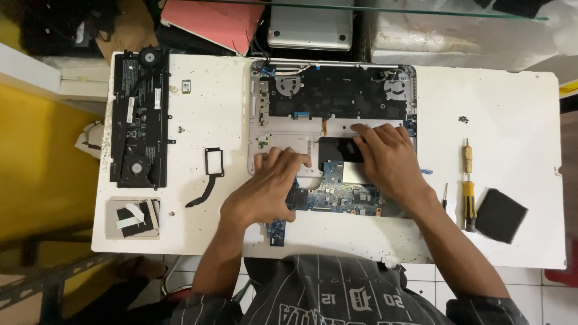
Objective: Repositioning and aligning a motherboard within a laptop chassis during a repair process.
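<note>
An opened silver laptop base (260, 114) lies upside down on the white table (512, 150), its inner black frame and two fan recesses exposed. A blue-green motherboard (337, 195) rests at its near edge. My left hand (268, 186) lies on the board's left end, fingers bent and pressing on the silver casing. My right hand (388, 159) lies flat over the board's right side, fingertips on a black square part (334, 149). Whether either hand grips the board is hidden by the fingers.
A black battery with two fans (138, 117) lies at the left. A black bracket (212, 168) and a small tray of parts (132, 216) sit nearby. A yellow screwdriver (468, 192), thin tool (445, 194), black pad (500, 215) and loose screws (463, 119) are on the right.
</note>
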